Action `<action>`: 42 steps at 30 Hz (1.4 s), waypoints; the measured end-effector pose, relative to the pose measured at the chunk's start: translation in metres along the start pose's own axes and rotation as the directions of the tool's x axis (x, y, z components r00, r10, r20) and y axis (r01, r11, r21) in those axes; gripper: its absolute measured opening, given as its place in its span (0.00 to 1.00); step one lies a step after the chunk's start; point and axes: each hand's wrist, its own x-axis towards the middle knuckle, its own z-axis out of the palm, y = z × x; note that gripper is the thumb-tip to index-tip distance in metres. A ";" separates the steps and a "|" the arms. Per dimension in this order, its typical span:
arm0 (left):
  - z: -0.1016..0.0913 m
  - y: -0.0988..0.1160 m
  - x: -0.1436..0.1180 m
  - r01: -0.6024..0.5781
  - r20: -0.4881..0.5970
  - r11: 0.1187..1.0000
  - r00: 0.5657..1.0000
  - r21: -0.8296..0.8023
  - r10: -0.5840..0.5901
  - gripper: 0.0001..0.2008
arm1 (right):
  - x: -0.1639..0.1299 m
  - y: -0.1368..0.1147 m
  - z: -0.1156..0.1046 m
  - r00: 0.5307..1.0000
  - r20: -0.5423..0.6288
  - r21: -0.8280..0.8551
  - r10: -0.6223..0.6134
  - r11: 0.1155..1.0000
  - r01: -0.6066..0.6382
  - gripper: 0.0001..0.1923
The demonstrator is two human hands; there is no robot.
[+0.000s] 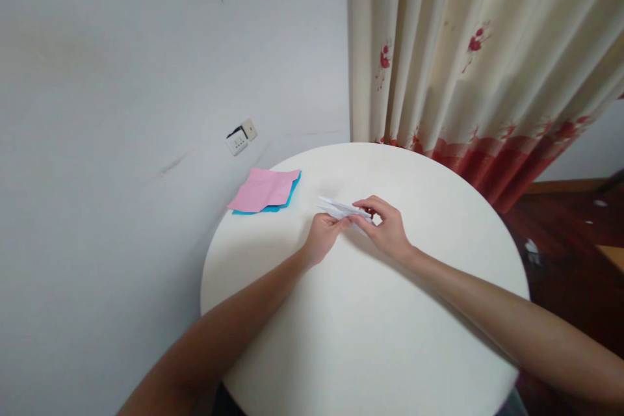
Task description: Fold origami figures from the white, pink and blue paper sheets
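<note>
White folded paper [342, 209] sits low over the middle of the round white counter [370, 338]. The left hand [322, 237] pinches its near end with a closed grip. The right hand [387, 227] pinches the other side, fingers closed on it too. Pink paper [264, 188] lies on blue paper [287, 200] near the wall.

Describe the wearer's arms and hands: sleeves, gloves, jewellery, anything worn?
Both forearms are bare as far as the frame shows, with no sleeves in view. The left hand and right hand have no gloves. No watch, bracelet or ring shows on the wrists or fingers, though the picture is too soft to rule out small ones. No markings visible.
</note>
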 end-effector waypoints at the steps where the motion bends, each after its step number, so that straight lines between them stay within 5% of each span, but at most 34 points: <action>1: 0.000 0.000 0.000 0.000 0.014 1.000 1.000 -0.010 0.000 0.15 | 0.000 -0.001 0.000 1.000 0.003 0.004 0.001 1.000 -0.001 0.05; 13: 0.002 -0.004 -0.003 -0.012 -0.017 0.993 1.000 -0.119 0.011 0.17 | 0.001 -0.003 -0.001 0.994 -0.067 0.032 0.089 0.996 -0.087 0.08; 20: 0.004 0.000 -0.003 -0.013 -0.066 0.999 0.998 -0.048 0.010 0.16 | 0.000 0.002 -0.002 0.980 -0.078 0.049 0.183 0.983 -0.179 0.09; 26: 0.002 -0.002 -0.001 0.008 -0.086 1.000 0.996 -0.029 -0.010 0.16 | 0.001 -0.002 -0.003 0.991 -0.056 0.037 0.123 0.992 -0.121 0.07; 34: 0.011 -0.001 -0.002 0.073 0.095 0.954 0.994 -0.291 -0.047 0.17 | -0.003 -0.013 -0.002 0.999 -0.036 -0.044 0.032 0.998 -0.033 0.10; 42: 0.016 0.003 -0.006 0.163 0.154 0.905 0.982 -0.393 -0.110 0.17 | -0.007 -0.018 0.001 0.998 -0.040 -0.146 -0.043 0.989 0.036 0.12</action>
